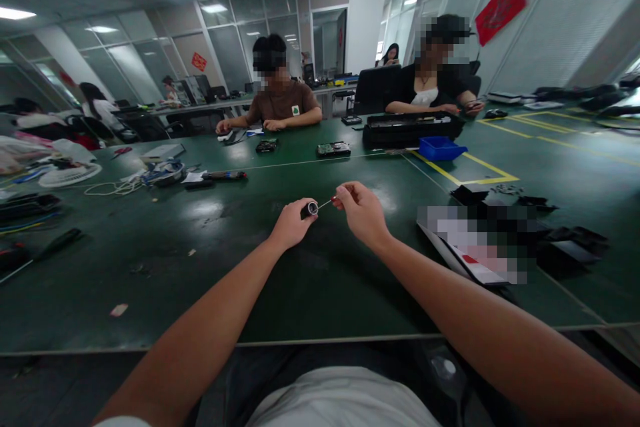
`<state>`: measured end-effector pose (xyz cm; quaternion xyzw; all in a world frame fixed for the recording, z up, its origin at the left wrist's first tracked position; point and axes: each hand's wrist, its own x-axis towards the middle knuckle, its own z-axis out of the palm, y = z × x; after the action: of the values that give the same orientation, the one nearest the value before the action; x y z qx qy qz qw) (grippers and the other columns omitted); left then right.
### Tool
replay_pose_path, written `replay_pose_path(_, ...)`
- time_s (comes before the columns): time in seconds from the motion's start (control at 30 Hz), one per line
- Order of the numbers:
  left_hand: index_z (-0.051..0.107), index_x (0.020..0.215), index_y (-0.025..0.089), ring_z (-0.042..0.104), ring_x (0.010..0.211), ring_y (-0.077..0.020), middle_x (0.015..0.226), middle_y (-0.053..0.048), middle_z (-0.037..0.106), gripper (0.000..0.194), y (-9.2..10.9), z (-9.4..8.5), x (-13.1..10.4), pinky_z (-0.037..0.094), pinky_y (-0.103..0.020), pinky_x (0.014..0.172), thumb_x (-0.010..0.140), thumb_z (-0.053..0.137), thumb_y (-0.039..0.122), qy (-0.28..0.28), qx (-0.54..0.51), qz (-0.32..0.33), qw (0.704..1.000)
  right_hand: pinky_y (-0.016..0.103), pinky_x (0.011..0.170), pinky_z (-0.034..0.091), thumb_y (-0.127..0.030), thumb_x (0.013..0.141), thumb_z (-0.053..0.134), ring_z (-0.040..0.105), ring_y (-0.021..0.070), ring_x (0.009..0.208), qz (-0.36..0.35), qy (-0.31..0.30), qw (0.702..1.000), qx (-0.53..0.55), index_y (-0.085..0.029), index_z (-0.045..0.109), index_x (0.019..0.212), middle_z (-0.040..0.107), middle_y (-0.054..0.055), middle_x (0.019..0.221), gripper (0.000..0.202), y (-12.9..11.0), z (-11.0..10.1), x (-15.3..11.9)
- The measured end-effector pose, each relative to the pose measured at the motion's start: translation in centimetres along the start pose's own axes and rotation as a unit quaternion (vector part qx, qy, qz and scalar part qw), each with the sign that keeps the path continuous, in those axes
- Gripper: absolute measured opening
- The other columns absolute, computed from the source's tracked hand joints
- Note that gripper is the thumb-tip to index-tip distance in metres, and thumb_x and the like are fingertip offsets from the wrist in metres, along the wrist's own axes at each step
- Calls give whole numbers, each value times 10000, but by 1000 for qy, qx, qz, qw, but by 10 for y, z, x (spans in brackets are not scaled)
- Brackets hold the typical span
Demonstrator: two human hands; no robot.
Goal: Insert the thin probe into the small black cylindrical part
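Observation:
My left hand (291,224) is closed around a short black cylinder (305,211) whose round open end, with a pale ring inside, faces towards me. Between the pinched fingertips of my right hand (367,215) is a small screwdriver (327,203) with a thin metal shaft and a bit of red at its grip. The shaft slants down to the left and its tip is at or very near the cylinder's open end; I cannot tell whether it touches. Both hands are just above the green tabletop (320,293).
Right of my arm lie a blurred-out flat item (440,243) and black plastic parts (575,253). A blue bin (440,149) stands by a long black device (413,131). Across the table sit two people, with a circuit board (333,149) nearer me. A long-shafted tool (60,241) lies left.

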<state>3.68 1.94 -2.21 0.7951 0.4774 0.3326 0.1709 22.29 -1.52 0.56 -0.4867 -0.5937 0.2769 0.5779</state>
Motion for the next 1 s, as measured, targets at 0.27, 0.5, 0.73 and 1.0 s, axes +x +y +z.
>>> replay_pose_path(0.27,681,1149,221,645,1093,-255,1156,-60,718,302,3,-5,-2,461,-405,1009,849,679,196,-2,-12,-9,1000,344,733,512,-441,942,500,658,185,767,2,32,999,21,-217,607,928,707,47,839,249,-3,-2,-1)
replay_pose_path(0.5,678,1158,235,646,1093,-254,1163,-52,716,307,4,-6,-3,465,-409,1006,852,676,212,-3,-12,-20,1000,356,742,517,-440,931,525,666,188,768,10,18,1000,9,-211,620,939,724,49,843,248,0,-2,1)
replay_pose_path(0.73,675,1155,221,651,1083,-255,1157,-62,716,303,3,-8,-3,469,-406,1000,852,678,214,14,-20,-21,999,354,702,487,-494,889,601,668,199,706,22,15,997,-69,-203,667,842,727,42,755,302,-4,-6,2)
replay_pose_path(1.0,675,1163,218,648,1098,-250,1162,-62,715,318,6,-9,-3,467,-400,1014,845,685,211,25,-36,-25,999,352,700,453,-502,897,582,651,205,690,40,41,993,-102,-199,689,846,716,43,719,325,-5,-7,4)
